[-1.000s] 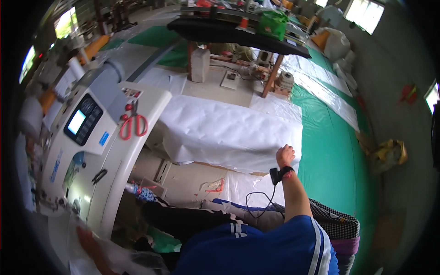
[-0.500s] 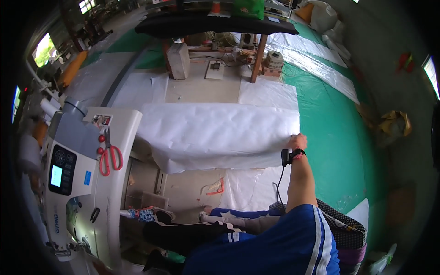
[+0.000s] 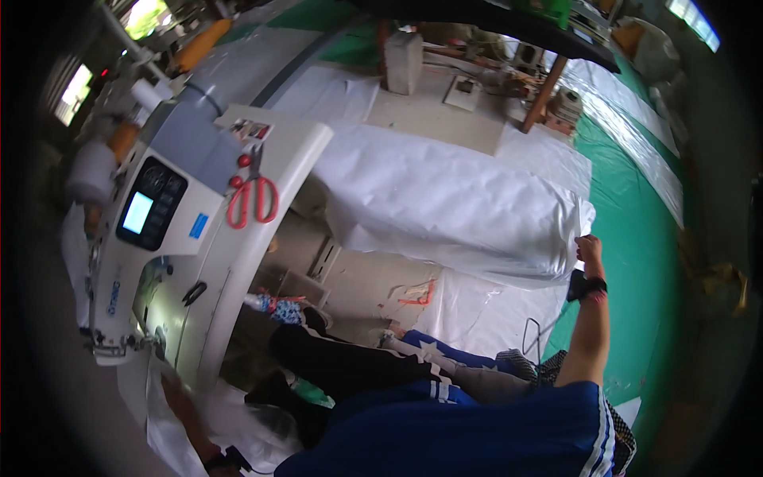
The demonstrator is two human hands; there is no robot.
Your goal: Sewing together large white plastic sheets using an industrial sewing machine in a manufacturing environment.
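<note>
My right hand (image 3: 589, 249) is closed on the right end of a long white sheet (image 3: 453, 203), which is draped over a low support and hangs in creases at the near side. A dark band is around that wrist. On the left, my left hand (image 3: 176, 391) is smeared by motion beneath the needle end of a white sewing machine (image 3: 211, 302). White material (image 3: 238, 421) lies under and beside it; I cannot tell if the fingers hold any. Red-handled scissors (image 3: 253, 199) rest on top of the machine's arm, which has a lit control panel (image 3: 151, 204).
A dark-topped table (image 3: 493, 28) with wooden legs stands beyond the sheet. Green floor covering (image 3: 628, 183) spreads to the right. A person's dark-trousered legs (image 3: 342, 358) stretch below the sheet. A doll-like figure in patterned cloth (image 3: 282, 308) is near the machine's base.
The view has tilted and swung, so the machine sits further right. My left hand has come into view beside the needle with white material. My right hand still grips the sheet, its end now more creased.
</note>
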